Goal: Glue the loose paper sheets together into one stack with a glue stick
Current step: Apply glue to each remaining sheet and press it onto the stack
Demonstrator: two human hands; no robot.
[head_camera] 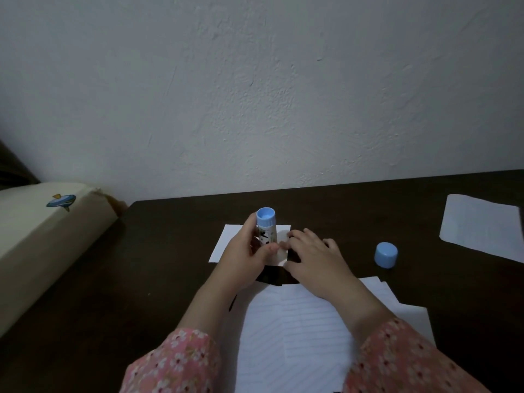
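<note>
Left hand (246, 258) grips glue stick (266, 228) upright on small sheet (226, 245), btwn both hands; right hand (313, 255) pins sheet w/ flat fingers. Keep it pinned, drag stick evenly to edges. Cap (385, 255) right of right hand.

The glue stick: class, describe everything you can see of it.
The glue stick is a short tube with a pale printed label and a blue knob end pointing up. It stands inverted, tip hidden, on a small white sheet. The left hand grips it. Its blue cap lies apart on the dark table.
</note>
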